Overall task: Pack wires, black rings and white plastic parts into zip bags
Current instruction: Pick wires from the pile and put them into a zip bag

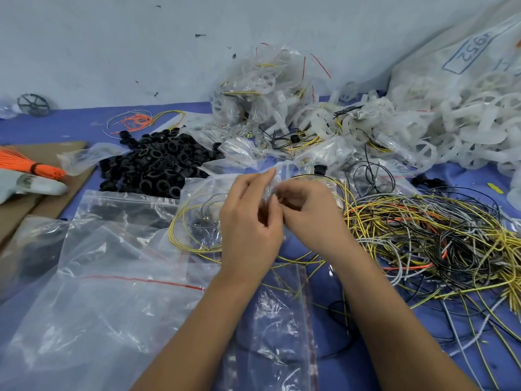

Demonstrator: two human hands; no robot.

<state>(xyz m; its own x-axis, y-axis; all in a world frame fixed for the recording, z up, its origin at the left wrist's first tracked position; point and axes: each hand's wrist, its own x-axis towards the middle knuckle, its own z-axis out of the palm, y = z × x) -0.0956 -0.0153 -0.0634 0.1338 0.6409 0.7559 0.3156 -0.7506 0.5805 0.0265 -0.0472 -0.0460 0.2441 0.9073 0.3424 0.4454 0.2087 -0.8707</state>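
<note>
Pinching a small clear zip bag at its mouth, left hand and right hand meeting at centre, fingers curled tight on the plastic; contents too blurred to tell, likely being sealed or opened.

Judging by the layout, well under way yet far from finished: filled bags heaped at the back by the wall, but plenty left loose. Black rings still piled left of centre, a big wire tangle sprawling at right, white plastic parts spilling from a sack at far right. Empty zip bags lying flat in front on the blue table.

Little open room: wires touching the right forearm, bags under both arms, wall close behind. Only a bare strip at back left, near a dark wheel. Orange wire bundle on cardboard at the left edge.
</note>
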